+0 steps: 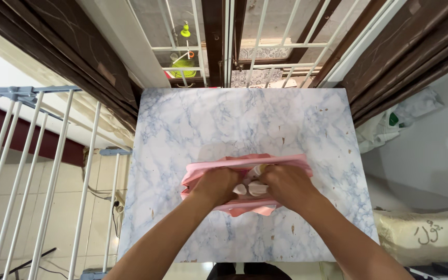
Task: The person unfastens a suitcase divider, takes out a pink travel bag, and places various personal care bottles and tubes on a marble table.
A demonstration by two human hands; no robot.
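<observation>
We judge the pink cloth (pixel 245 179) soft, light, limp | it lies mid marble table (pixel 182 129) | our left hand (pixel 214 185) and right hand (pixel 286 185) pinch its bunched middle | best held at folded edges
</observation>
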